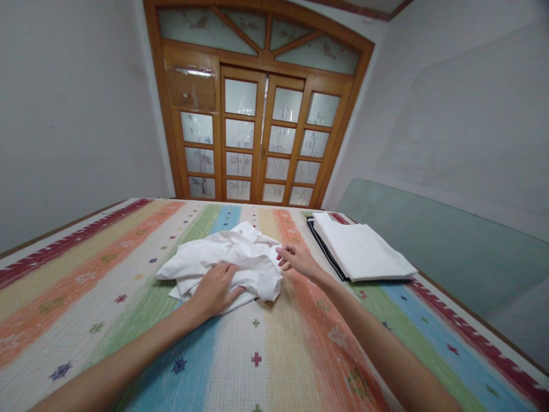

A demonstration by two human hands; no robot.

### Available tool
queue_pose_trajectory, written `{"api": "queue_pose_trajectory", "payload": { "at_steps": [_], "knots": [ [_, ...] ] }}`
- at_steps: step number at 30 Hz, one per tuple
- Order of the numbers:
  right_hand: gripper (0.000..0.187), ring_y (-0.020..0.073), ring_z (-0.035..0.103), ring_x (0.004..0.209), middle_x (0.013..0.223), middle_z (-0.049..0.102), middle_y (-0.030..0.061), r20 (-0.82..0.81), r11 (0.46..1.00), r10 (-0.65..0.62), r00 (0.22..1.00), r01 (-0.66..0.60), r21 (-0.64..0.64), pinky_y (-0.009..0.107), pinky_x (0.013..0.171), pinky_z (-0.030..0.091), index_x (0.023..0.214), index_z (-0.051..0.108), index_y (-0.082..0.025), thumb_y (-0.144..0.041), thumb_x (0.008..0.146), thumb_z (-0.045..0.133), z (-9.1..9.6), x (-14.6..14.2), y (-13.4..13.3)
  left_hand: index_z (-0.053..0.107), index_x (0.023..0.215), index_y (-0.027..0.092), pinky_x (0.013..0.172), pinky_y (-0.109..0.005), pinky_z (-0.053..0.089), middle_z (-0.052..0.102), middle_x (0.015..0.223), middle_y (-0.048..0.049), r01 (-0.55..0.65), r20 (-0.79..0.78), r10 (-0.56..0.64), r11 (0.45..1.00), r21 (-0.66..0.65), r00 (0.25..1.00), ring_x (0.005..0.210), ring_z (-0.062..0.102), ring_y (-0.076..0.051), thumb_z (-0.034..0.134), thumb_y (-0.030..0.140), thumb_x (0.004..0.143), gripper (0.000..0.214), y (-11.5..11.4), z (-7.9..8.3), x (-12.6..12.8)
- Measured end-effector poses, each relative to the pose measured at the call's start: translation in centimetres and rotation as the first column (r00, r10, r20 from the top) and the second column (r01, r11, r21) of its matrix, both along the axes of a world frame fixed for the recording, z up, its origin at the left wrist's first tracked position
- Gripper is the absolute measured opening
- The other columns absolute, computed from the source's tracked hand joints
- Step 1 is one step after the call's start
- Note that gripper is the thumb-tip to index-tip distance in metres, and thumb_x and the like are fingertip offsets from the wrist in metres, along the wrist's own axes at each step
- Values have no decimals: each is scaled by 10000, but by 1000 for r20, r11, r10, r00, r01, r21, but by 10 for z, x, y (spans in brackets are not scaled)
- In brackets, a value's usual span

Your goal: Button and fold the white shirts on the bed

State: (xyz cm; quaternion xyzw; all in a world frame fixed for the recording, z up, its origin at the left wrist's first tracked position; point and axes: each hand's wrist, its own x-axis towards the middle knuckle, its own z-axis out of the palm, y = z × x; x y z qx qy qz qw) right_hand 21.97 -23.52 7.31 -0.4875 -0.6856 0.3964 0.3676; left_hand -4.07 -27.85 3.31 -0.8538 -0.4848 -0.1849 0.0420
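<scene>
A crumpled white cloth (244,257), perhaps a garment, lies in a loose heap on the striped cover in front of me. My left hand (217,289) rests on the near left part of the heap, thumb spread from the fingers, some fingertips sunk among the folds. At the heap's right edge hovers my right hand (295,260), its fingers loosely curved and apart. Nothing shows between them. Whether the right fingertips touch the cloth is hard to make out.
To the right lies a flat stack of folded white cloth (364,249) with black-and-white striped edging under its left side. Everything lies on a bed-like surface with a colourful striped cover (257,383). A pale green headboard or panel (412,229) runs along the right; wooden glazed doors (261,131) stand beyond.
</scene>
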Motion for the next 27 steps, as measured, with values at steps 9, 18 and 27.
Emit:
{"api": "queue_pose_trajectory", "payload": {
  "at_steps": [9,18,27],
  "knots": [
    [32,117,488,655,730,566,-22,280,896,353,893,-409,173,213,608,385,788,546,-166,-170,758,558,-15,-64,-72,613,857,188,859,-387,447,642,935,-83,23,287,-6,998,-57,958,938,572,-239,458,230,772,182,-32,7,-7],
    [345,173,594,685,846,688,37,756,585,508,412,-809,48,246,587,373,1144,581,-208,-235,808,510,-13,-98,-133,572,808,205,824,-344,485,621,881,-46,-305,562,240,952,22,791,862,574,-208,398,324,784,212,-35,51,-52],
    [334,182,636,669,804,714,42,896,547,391,210,-836,-42,241,484,304,1161,602,-218,-322,847,551,-15,-95,-155,437,1308,156,1085,-459,314,492,1381,-131,-105,148,91,990,90,985,1298,415,-296,502,289,688,637,11,53,-54]
  ]
}}
